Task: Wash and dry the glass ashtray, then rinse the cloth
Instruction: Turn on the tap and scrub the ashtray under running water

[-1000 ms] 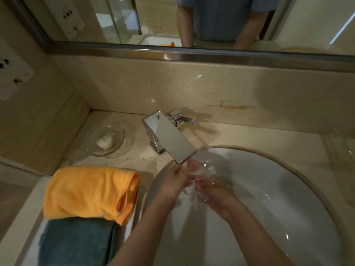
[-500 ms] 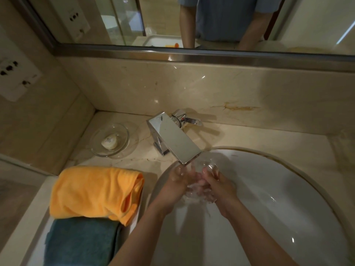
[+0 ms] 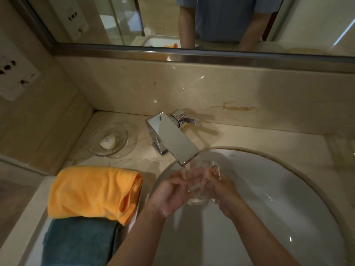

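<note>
Over the sink, clear basin room lies right; the left hand and right hand grasp the clear, wet glass ashtray under the tap, orange cloth on the worktop.

Single view, from the camera worn on my head. It looks forward and steeply down over the white sink, close enough that my forearms enter from the bottom edge and my hands meet near the centre. The wide angle bends the straight edges of the marble worktop and mirror frame. The mirror along the top shows my torso facing back. No second view overlaps this one.
</note>
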